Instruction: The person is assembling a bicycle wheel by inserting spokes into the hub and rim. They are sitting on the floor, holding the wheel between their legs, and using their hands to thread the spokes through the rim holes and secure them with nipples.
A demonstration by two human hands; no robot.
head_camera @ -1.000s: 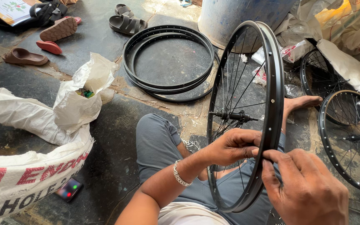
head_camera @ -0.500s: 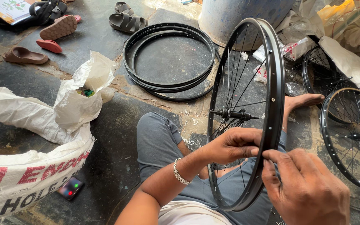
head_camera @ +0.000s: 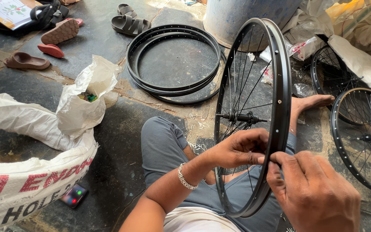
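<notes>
Black spoked wheel (head_camera: 280,86) upright on lap; left hand (head_camera: 237,148) and right hand (head_camera: 314,189) pinch together at rim's five o'clock—best kept steady, fingertips only.

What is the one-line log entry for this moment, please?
left hand: pinching spoke inside wheel | right hand: at rim | wheel: upright on lap
</notes>
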